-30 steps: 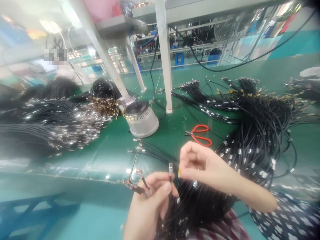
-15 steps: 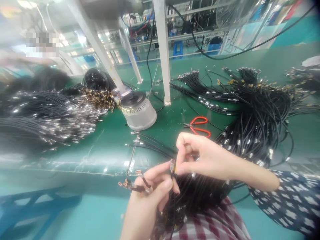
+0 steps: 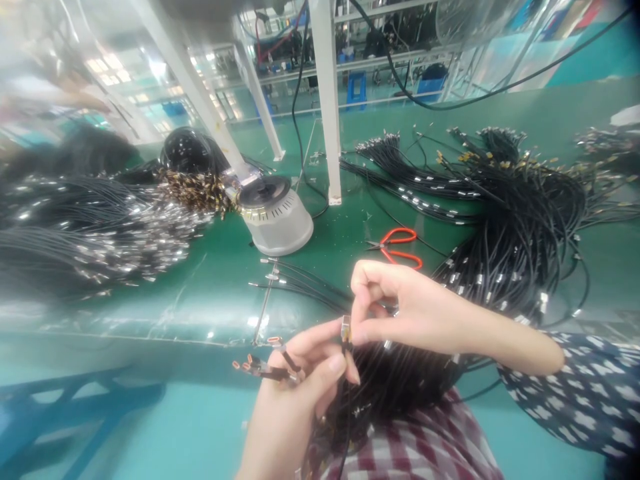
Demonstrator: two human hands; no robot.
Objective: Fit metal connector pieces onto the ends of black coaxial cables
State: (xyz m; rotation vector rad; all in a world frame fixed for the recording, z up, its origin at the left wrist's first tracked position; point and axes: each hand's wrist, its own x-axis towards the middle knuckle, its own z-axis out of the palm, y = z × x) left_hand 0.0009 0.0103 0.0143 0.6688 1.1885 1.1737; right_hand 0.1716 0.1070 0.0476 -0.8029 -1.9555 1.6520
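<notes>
My left hand [image 3: 313, 373] is closed on a black cable, pinching it just below its small metal connector [image 3: 345, 327], which points up. Several more cable ends [image 3: 257, 365] with orange-rimmed tips stick out to the left between the same hand's fingers. Beside the upright connector, my right hand [image 3: 395, 303] has its thumb and index finger bent together at the connector's right side; what lies between those fingertips is hidden. A thick bundle of black cables [image 3: 400, 380] hangs below both hands, over a checked cloth on my lap.
Red-handled cutters [image 3: 400, 248] lie on the green table [image 3: 345, 233] beyond my right hand. A grey-white round device [image 3: 280, 223] stands left of them. Large cable heaps lie at the left [image 3: 100, 227] and right [image 3: 520, 200]. White posts [image 3: 327, 100] rise behind.
The view has shifted slightly. Both hands keep nearly the same pose around the connector, with my right fingertips a little closer together beside it.
</notes>
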